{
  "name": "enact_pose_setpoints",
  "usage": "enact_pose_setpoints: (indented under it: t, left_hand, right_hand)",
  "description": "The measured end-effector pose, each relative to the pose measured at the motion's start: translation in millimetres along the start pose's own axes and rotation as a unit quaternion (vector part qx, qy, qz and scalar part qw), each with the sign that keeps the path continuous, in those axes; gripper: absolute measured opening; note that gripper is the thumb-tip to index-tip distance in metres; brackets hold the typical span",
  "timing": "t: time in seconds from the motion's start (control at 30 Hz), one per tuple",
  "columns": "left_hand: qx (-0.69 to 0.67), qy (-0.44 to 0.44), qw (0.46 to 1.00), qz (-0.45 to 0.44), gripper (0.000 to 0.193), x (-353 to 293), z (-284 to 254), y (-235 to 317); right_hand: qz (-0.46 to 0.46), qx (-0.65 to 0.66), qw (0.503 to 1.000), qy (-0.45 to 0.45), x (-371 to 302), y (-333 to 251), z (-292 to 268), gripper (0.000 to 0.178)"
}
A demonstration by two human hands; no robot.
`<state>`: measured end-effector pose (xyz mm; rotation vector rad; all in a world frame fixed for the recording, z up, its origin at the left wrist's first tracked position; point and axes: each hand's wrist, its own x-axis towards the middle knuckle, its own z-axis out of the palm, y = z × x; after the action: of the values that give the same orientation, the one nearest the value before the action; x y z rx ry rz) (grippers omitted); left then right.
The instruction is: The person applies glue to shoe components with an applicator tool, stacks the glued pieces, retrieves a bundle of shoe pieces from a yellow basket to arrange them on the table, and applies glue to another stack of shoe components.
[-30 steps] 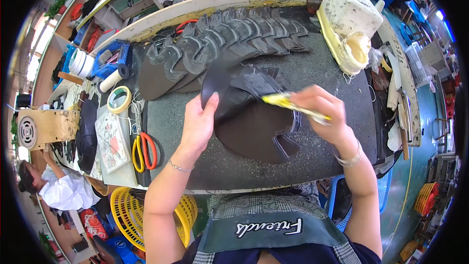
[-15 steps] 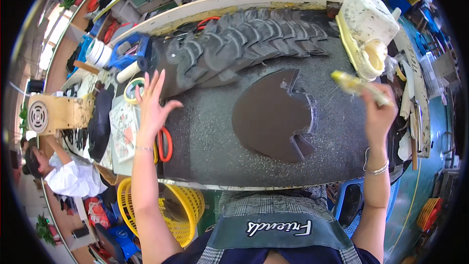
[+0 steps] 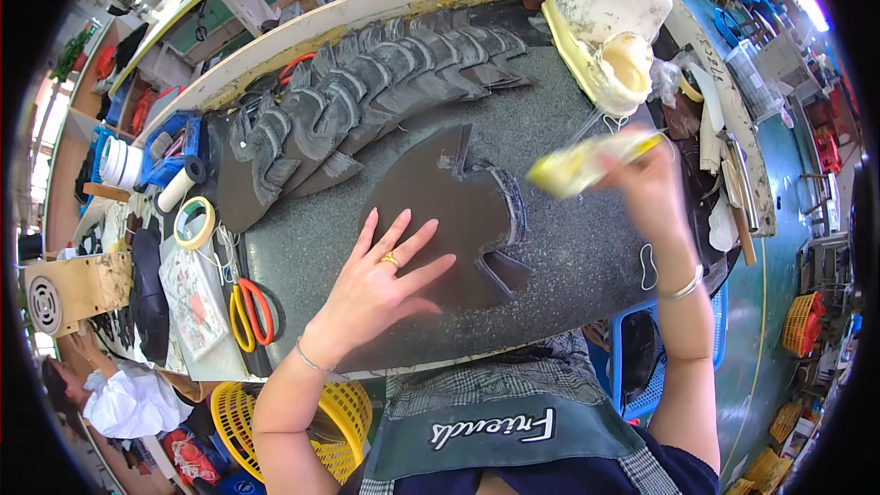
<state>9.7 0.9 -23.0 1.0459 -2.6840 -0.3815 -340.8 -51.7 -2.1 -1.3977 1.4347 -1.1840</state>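
My left hand (image 3: pixel 385 284), fingers spread, is over the left part of a flat dark brown cut piece (image 3: pixel 431 211) on the work table (image 3: pixel 302 261). Whether its fingertips press on the piece I cannot tell. The piece has notches and a shiny, wet-looking edge on its right side. My right hand (image 3: pixel 653 191) is closed around what looks like a glue brush (image 3: pixel 587 165), yellowish and smeared by motion. The brush is apart from the piece, to its right. Beyond my right hand stands a white glue container (image 3: pixel 610 0) with a crusted open spout cup (image 3: pixel 626 64).
Many dark pieces (image 3: pixel 367 82) lie overlapped in a row along the table's far side. Orange-handled scissors (image 3: pixel 257 313) and a tape roll (image 3: pixel 194 223) are at the left. A yellow basket (image 3: pixel 234 422) and a blue crate (image 3: pixel 715 339) stand below. Another person (image 3: pixel 128 403) is at far left.
My left hand has come down and right onto the dark piece. The brush in my right hand has moved toward the piece. The whole view has shifted and turned.
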Motion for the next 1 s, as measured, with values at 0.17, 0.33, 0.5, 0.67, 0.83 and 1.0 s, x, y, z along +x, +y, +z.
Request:
enact_pose_setpoints:
  t: [0.17,0.33,0.5,0.67,0.83,1.0]
  left_hand:
    - [0.009,-0.007,1.0,-0.024,0.071,4.5,-3.8,8.9]
    - [0.005,0.0,0.999,-0.038,0.07,3.5,-0.1,9.5]
    - [0.012,0.014,0.999,-0.036,0.068,1.4,1.7,10.1]
    - [-0.029,0.054,0.998,-0.029,0.065,-3.6,10.8,4.7]
    - [-0.043,0.061,0.997,-0.028,0.065,-5.1,10.1,2.6]
    - [-0.038,0.061,0.997,-0.027,0.064,-3.5,6.8,5.8]
  right_hand:
    - [-0.145,-0.088,0.985,0.034,-3.3,19.5,53.3,0.009]
    - [-0.412,-0.185,0.891,0.043,-60.8,43.1,55.3,0.026]
    - [-0.414,-0.152,0.897,0.029,-89.6,27.4,55.0,0.034]
    - [-0.448,-0.25,0.857,-0.043,-75.4,23.4,58.3,0.033]
    - [-0.376,-0.133,0.889,-0.227,-93.8,9.3,43.9,0.028]
    - [-0.211,-0.072,0.97,-0.1,-44.8,-16.7,52.6,0.015]
